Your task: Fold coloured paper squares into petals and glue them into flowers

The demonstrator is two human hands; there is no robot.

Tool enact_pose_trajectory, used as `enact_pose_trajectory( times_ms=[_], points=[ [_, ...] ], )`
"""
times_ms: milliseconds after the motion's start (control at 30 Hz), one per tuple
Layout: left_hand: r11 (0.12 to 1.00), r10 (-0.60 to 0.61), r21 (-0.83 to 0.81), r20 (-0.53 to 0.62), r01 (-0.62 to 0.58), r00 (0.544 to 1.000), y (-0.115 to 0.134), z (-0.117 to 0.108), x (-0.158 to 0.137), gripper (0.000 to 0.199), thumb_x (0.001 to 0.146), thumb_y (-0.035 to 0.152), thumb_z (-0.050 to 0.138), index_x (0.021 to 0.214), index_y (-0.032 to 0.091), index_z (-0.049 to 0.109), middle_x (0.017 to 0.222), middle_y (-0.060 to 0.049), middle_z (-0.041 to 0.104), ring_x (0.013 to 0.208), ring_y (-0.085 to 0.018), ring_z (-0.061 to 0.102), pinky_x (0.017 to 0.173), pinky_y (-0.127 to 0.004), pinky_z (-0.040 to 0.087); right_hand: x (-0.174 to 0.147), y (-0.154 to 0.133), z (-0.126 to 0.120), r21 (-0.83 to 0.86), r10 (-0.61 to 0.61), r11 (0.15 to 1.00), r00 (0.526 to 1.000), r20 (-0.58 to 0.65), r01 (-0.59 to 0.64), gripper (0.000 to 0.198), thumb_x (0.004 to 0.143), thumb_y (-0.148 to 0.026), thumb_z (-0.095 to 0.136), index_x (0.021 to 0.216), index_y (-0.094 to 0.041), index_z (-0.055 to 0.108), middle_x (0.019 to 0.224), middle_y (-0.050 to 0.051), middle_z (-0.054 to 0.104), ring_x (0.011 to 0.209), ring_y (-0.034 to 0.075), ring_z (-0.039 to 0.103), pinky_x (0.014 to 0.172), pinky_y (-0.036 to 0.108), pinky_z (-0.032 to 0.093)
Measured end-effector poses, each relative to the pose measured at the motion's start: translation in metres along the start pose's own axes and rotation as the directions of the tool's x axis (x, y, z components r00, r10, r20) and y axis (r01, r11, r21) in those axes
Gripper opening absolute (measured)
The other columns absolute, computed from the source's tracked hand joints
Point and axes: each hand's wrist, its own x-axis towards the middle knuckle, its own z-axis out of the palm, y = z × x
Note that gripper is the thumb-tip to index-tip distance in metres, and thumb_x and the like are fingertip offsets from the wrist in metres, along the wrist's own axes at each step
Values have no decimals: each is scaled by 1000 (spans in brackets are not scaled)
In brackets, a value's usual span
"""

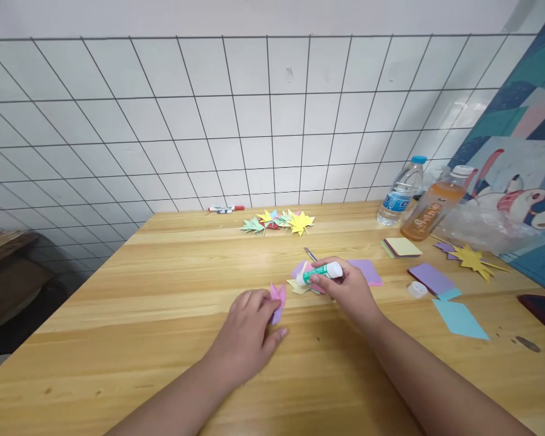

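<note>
My left hand (252, 330) presses a small folded pink and purple paper (278, 301) against the table, its fingertips on the paper's left side. In my right hand (347, 290) is a white and green glue stick (320, 274), gripped between thumb and fingers and tilted, its lower end toward the left. Beneath it lie a cut pale yellow paper piece (298, 287) and some pink and purple paper, partly hidden by the hand. A white round cap (418, 289) rests on the table to the right.
Paper leaves (301, 223) are heaped near the tiled wall, beside markers (227, 209). A thin knife (309, 254) lies behind my right hand. Rightward are purple sheets (433, 278), a blue sheet (460, 319), a paper stack (402, 247), a water bottle (398, 197) and an orange drink bottle (436, 209).
</note>
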Motion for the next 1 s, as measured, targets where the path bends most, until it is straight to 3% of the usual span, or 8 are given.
enact_pose_trajectory(
  times_ms=[133, 267, 500, 767, 867, 1000],
  points=[
    [990, 132, -59, 55, -128, 990, 15, -1, -5, 41, 79, 31, 58, 119, 24, 51, 125, -8, 49, 116, -27, 41, 101, -46, 32, -6, -2, 1, -283, -135, 950, 991, -7, 128, 29, 82, -46, 51, 70, -19, 53, 54, -2, 51, 49, 11, 41, 48, 23, 30],
    [988, 149, -64, 110, -142, 983, 20, 1, -9, 46, 79, 31, 58, 123, 24, 47, 124, -7, 51, 117, -27, 41, 106, -49, 25, -10, -1, 7, -503, -253, 815, 958, 137, 287, 26, 82, -40, 52, 66, -20, 53, 54, -3, 51, 50, 11, 43, 51, 23, 29],
    [987, 156, -4, 186, -158, 970, 20, 0, -10, 47, 82, 33, 55, 127, 26, 43, 126, -7, 50, 122, -27, 38, 108, -54, 19, -11, 1, 17, -548, -220, 773, 945, 242, 320, 24, 83, -39, 51, 69, -21, 56, 58, -1, 60, 52, 12, 51, 51, 22, 32],
    [991, 132, -2, 236, -135, 963, 20, -1, -9, 47, 82, 33, 55, 127, 26, 43, 131, -4, 48, 125, -25, 36, 111, -55, 14, -13, 6, 21, -556, -281, 724, 911, 302, 408, 22, 83, -39, 53, 70, -21, 56, 61, -1, 63, 54, 12, 55, 54, 22, 33],
    [993, 118, -9, 232, -119, 965, 19, 1, -10, 52, 81, 32, 57, 130, 27, 40, 131, -4, 48, 125, -25, 36, 111, -54, 16, -11, 8, 22, -540, -333, 712, 893, 302, 448, 20, 82, -38, 55, 71, -21, 56, 62, -3, 63, 55, 11, 55, 54, 21, 33],
    [992, 123, -15, 236, -122, 964, 17, 2, -12, 54, 82, 33, 56, 132, 27, 38, 132, -4, 48, 126, -25, 35, 110, -55, 17, -7, 12, 22, -567, -342, 705, 905, 253, 425, 19, 81, -37, 57, 71, -21, 58, 61, -3, 64, 54, 11, 56, 54, 21, 34]
  ],
)
